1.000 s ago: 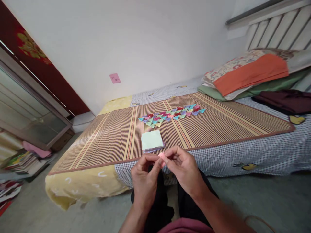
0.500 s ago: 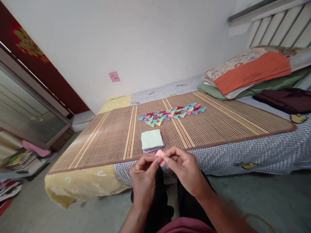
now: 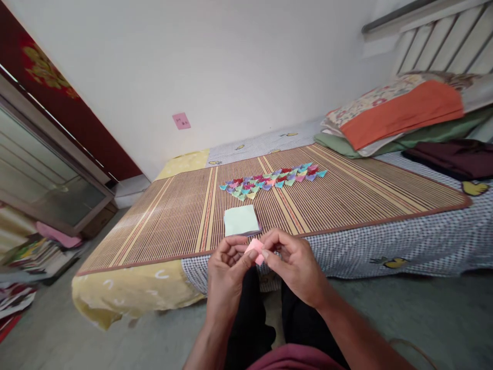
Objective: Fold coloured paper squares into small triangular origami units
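Note:
Between my two hands is a small folded piece of pink paper [image 3: 255,247], held in front of the bed's near edge. My left hand [image 3: 228,264] pinches its left side between thumb and fingers. On the paper's right side, my right hand [image 3: 288,264] is closed with thumb and forefinger on it. Just beyond my hands lies a stack of pale green square paper [image 3: 241,220], with other colours showing at its lower edge. Farther back, several folded paper pieces [image 3: 269,181] in many colours lie in slanting rows on the mat.
A striped bamboo mat [image 3: 165,221] covers much of the bed. Pillows [image 3: 404,115] and a dark folded cloth [image 3: 450,158] lie at the right. A glass-fronted cabinet [image 3: 42,169] and a pile of books [image 3: 38,254] stand at the left. A pink note [image 3: 181,121] is on the wall.
The pink paper has turned slightly between my fingers and shows a little more of its face. My left hand has shifted slightly; its fingers are spread a bit more behind the paper.

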A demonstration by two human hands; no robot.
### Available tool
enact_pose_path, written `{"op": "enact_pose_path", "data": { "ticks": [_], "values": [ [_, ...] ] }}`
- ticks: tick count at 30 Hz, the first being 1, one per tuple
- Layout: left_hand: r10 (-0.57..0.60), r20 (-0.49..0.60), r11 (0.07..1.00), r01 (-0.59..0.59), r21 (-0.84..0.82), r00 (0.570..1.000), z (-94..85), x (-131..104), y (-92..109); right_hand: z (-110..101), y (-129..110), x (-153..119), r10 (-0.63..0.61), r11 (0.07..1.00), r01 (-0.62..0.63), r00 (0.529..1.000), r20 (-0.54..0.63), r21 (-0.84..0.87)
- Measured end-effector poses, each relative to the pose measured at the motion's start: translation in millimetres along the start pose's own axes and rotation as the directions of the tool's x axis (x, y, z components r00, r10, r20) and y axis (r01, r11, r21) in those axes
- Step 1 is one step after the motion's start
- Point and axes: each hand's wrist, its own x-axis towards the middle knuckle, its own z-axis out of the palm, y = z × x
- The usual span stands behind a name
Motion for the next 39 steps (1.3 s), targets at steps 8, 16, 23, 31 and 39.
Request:
{"op": "enact_pose_path", "data": {
  "ticks": [8,16,23,31,39],
  "values": [
    [-0.048,0.161,0.998,0.041,0.047,0.986,-5.3,2,3,-9,-11,4,0.017,0.993,-0.002,0.992,0.128,-0.117],
    [0.113,0.094,0.989,-0.121,0.089,0.989,2.1,-5,2,-1,-6,1,0.121,0.990,-0.112,0.988,0.097,-0.091],
    [0.169,0.071,0.975,-0.178,0.132,0.983,5.9,-7,3,-1,-9,1,0.092,0.993,-0.086,0.993,0.073,-0.077],
    [0.110,0.042,0.994,-0.110,0.010,0.993,1.5,-4,1,-1,-2,3,0.094,0.995,-0.097,0.991,0.093,0.022],
    [-0.097,0.205,0.992,0.111,-0.057,0.974,-3.7,2,6,-14,-13,3,0.078,0.988,-0.046,0.971,0.227,-0.146]
  ]
}}
